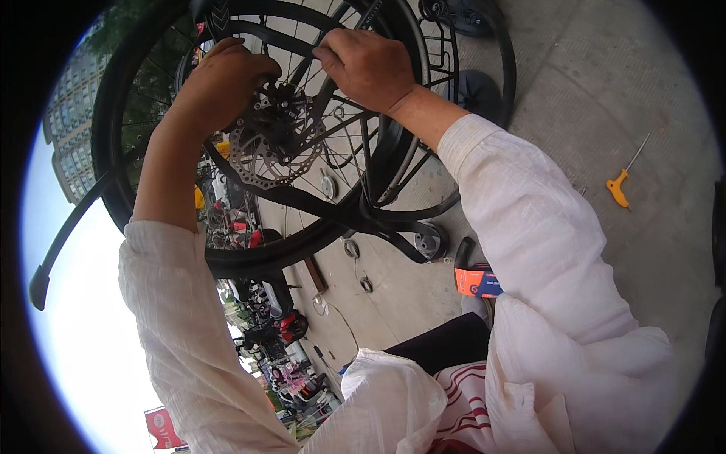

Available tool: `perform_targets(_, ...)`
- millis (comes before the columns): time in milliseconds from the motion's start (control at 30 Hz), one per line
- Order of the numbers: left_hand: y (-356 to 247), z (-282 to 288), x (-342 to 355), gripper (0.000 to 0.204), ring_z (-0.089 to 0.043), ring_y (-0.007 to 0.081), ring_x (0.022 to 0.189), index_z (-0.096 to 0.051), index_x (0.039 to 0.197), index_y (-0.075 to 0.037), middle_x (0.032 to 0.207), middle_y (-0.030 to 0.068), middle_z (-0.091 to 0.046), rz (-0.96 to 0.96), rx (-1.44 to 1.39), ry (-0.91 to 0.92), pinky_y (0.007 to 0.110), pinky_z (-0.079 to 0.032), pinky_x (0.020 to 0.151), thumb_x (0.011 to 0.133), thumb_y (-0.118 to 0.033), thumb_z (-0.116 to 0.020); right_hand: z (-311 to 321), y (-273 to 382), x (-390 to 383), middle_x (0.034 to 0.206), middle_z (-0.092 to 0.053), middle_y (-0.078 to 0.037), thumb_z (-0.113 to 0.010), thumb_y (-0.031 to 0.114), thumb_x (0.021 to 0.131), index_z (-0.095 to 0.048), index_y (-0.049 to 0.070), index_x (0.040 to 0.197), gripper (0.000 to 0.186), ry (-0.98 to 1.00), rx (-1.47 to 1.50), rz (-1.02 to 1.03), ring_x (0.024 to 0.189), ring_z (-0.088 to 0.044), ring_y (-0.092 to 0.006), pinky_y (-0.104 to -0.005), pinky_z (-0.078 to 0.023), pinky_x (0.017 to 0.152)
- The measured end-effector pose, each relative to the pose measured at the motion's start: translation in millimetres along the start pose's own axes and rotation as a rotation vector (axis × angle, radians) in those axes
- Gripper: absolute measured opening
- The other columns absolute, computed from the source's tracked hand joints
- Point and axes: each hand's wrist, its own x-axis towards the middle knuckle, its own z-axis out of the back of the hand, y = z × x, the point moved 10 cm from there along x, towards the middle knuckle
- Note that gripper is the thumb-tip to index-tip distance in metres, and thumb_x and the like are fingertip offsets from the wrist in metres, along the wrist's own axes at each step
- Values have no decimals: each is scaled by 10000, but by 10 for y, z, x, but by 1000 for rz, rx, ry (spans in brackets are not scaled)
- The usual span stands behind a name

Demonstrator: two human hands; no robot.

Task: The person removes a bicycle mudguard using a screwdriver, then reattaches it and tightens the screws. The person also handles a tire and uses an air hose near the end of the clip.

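The left hand (227,82), curled around I cannot tell what, and the right hand (369,69), pinching a curved matte-black band (278,35), sit apart over a black-tyred, wire-spoked bicycle wheel (249,259), its perforated silver brake disc (261,175) just below and between them in view.

Both forearms (172,170) reach far forward; the left hand (228,82) curls rightward, the right hand (369,69) angles leftward, its fingers (340,41) bent.
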Motion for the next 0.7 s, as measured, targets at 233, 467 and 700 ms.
perform_targets(233,-54,-6,-81,234,-559,274,1103,-693,1082,-130,1062,55,-663,-13,2,-83,402,-390,1045,853,-98,-659,407,-723,-47,778,-668,-181,-556,283,954,-556,52,830,263,195,-144,-311,736,-651,-395,-500,-509,640)
perform_targets(467,-214,-110,-31,253,-581,273,1049,-692,1073,-141,1022,40,-679,-57,119,-7,384,-406,1012,820,-139,-690,492,-769,-93,761,-676,-186,-560,296,919,-625,52,817,272,468,-261,-171,724,-663,-400,-513,-525,675)
perform_targets(700,-119,-166,111,112,-589,304,1016,-719,925,-178,874,88,-690,38,120,50,406,-456,916,845,-222,-655,893,-1107,-89,772,-679,-193,-553,294,897,-665,46,775,298,569,-349,-156,746,-670,-393,-514,-524,685)
